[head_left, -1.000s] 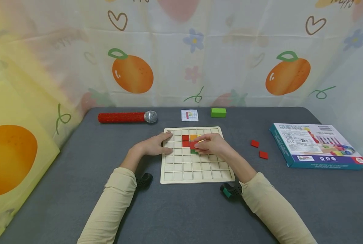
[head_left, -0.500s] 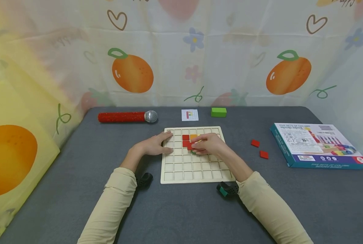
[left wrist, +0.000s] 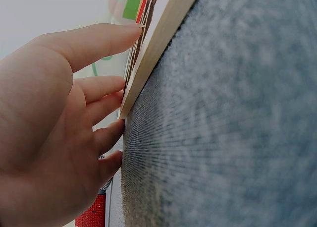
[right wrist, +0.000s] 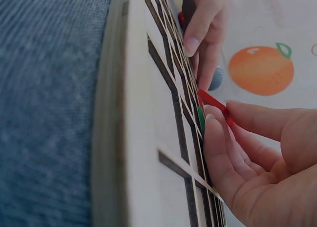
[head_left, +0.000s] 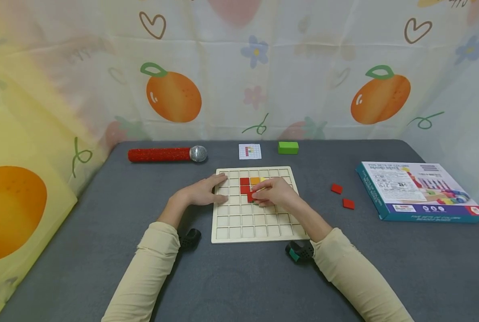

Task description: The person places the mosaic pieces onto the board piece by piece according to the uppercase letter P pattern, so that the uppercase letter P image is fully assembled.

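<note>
A pale wooden grid board [head_left: 234, 233] lies on the grey table. My right hand [head_left: 279, 193] pinches a red square tile [head_left: 250, 197] low over the middle of the board; in the right wrist view this tile tilts between thumb and fingers, with a green tile [right wrist: 201, 119] right beside it. Two red tiles [head_left: 245, 181] sit in the grid, next to an orange tile [head_left: 254, 180] and a yellow tile [head_left: 262, 179] partly behind my fingers. My left hand [head_left: 202, 191] rests at the board's left edge, fingers spread and fairly straight, fingertips [left wrist: 132, 31] at the rim.
Two loose red tiles [head_left: 342, 196] lie right of the board, before a flat boxed set [head_left: 420, 192]. Along the back are a red microphone [head_left: 163, 154], a small printed pattern card [head_left: 250, 151] and a green block [head_left: 288, 148]. A patterned curtain [head_left: 287, 67] stands behind.
My right hand has shifted slightly left and toward me with the pinched red tile, which now covers the spot where green showed. My left hand has stayed at the board's edge.
</note>
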The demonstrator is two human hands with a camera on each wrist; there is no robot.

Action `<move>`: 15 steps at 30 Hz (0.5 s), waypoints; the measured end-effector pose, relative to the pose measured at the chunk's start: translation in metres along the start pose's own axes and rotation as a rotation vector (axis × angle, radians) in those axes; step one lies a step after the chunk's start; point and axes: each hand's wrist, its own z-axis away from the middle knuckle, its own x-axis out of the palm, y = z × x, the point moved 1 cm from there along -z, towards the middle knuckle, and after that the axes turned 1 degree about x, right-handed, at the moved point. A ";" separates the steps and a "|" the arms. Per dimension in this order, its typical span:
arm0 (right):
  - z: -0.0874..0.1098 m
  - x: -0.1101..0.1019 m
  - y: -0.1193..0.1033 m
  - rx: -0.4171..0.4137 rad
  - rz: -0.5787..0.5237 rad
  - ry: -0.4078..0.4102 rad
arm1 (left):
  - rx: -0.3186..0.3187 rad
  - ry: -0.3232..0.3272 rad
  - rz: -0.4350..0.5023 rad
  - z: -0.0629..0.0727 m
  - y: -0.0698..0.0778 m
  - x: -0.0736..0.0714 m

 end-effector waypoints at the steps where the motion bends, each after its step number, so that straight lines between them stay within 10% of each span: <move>1: 0.000 0.000 0.000 -0.004 0.005 -0.003 | 0.001 0.000 -0.001 0.000 0.001 0.000; 15: 0.005 0.006 -0.002 -0.055 0.092 0.019 | -0.008 -0.003 -0.011 0.000 0.001 0.000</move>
